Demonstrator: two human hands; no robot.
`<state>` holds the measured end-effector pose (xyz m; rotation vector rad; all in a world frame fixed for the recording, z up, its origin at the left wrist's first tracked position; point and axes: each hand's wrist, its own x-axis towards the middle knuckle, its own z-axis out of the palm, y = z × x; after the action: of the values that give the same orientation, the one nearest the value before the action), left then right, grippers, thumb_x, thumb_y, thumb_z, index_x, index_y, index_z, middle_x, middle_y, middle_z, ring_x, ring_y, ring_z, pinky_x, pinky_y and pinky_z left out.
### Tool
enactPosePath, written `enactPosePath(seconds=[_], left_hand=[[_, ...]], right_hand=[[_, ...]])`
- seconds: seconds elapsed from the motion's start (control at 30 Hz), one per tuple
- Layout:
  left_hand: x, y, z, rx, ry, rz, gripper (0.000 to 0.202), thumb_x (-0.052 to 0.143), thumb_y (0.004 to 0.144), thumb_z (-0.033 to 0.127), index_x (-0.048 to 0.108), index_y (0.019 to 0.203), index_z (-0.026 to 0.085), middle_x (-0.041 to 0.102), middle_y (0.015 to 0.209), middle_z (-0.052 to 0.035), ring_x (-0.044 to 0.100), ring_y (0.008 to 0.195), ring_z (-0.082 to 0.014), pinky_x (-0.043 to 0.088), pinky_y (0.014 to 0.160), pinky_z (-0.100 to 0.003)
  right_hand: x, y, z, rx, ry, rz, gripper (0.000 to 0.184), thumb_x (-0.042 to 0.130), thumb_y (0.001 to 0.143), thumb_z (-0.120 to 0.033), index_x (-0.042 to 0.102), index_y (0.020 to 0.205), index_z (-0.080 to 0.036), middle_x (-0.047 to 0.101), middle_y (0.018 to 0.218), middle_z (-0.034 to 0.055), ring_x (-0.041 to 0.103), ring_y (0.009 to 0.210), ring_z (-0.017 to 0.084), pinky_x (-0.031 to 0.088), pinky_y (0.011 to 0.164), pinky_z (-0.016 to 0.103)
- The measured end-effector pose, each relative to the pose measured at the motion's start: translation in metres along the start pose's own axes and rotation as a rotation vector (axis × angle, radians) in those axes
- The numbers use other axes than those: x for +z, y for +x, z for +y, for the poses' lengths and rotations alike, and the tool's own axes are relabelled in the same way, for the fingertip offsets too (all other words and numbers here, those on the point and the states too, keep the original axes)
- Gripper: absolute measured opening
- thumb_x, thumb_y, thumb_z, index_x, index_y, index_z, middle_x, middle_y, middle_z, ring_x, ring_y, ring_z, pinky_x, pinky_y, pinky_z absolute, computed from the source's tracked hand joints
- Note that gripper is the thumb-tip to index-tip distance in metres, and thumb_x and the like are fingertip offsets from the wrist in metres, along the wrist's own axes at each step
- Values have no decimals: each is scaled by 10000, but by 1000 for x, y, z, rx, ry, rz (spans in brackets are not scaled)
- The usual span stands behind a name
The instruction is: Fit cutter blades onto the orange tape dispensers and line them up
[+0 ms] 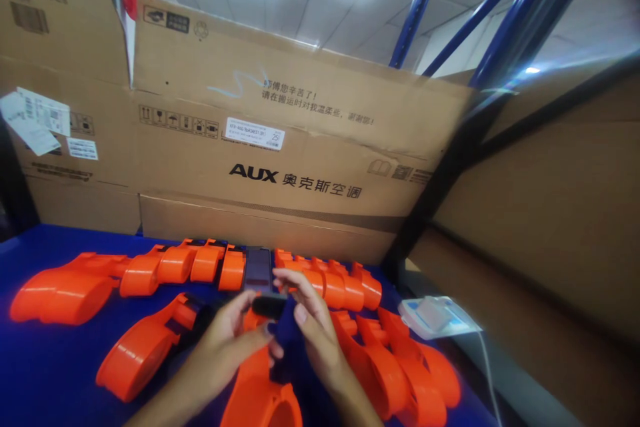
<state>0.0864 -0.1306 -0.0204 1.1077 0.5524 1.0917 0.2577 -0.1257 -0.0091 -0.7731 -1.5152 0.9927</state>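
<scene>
At lower centre the left hand (pixel 227 341) and right hand (pixel 317 337) meet, fingers of both closed on a dark blue cloth (pixel 291 347) touching a small black part (pixel 269 307), above an orange plastic piece (pixel 260 399) on the blue surface (pixel 45 363); similar orange pieces (pixel 175 263) lie around

Taking the two bare hands, left hand (pixel 225 343) and right hand (pixel 317 337), as the dial's centre, I count the orange moulded plastic shells (pixel 143 353): five in a row at ten o'clock, four or so at one, one at nine, one at six, and an overlapped heap at four, perhaps four. One dark flat phone-like slab (pixel 257 267) lies at twelve and one white flat packet (pixel 435 317) at three. At least four brown cardboard cartons (pixel 350 147) stand behind, and three blue steel struts (pixel 420 0) rise at one.
</scene>
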Motion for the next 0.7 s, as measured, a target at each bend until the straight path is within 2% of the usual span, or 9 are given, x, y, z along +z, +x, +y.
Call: enactPosePath(seconds=[0.1,0.17,0.27,0.4,0.53,0.6,0.7], left_hand=[[1,1,1,45,101,-45,315,760,821,291,723,1119,195,741,996,-79,685,843,-226,536,830,-357],[0,0,3,63,135,-85,289,755,825,302,755,1093,193,752,1012,-86,675,946,-257,513,898,-372],[-2,-3,4,58,112,-145,364,762,812,364,756,1137,199,757,1051,-104,679,980,-292,503,937,-413],[-5,-5,-1,120,102,-47,379,720,832,461,772,1119,218,763,1070,-105,675,1012,-305,488,975,-423],[-8,-2,-6,97,110,19,323,684,865,447,784,1081,229,772,1057,-79,670,1027,-295,472,997,-410],[-8,1,-5,96,117,26,310,685,863,436,790,1054,216,774,1047,-78,669,1027,-303,469,992,-412],[-8,4,-2,118,128,-27,328,677,855,459,803,993,188,780,999,-90,672,1012,-325,482,957,-419]], right_hand=[[4,0,-5,-2,48,-62,557,576,853,-637,658,1221,-227,682,1051,111,647,938,285,529,789,383],[5,0,-5,-25,59,-38,535,607,840,-619,656,1196,-223,685,1018,103,641,943,277,518,809,370],[7,0,-1,-27,68,28,506,646,827,-597,625,1178,-233,665,983,82,633,897,249,515,772,337],[12,1,2,-40,37,28,477,671,818,-598,592,1115,-234,623,923,57,598,857,225,506,756,320],[19,1,1,-51,7,54,401,694,831,-540,551,1048,-233,583,896,35,556,829,200,483,746,303],[21,1,2,-53,3,61,368,698,837,-516,524,998,-234,557,861,16,526,788,181,462,713,287],[24,0,4,-51,14,60,349,690,847,-502,473,929,-242,515,794,-18,479,723,157,431,669,266]])
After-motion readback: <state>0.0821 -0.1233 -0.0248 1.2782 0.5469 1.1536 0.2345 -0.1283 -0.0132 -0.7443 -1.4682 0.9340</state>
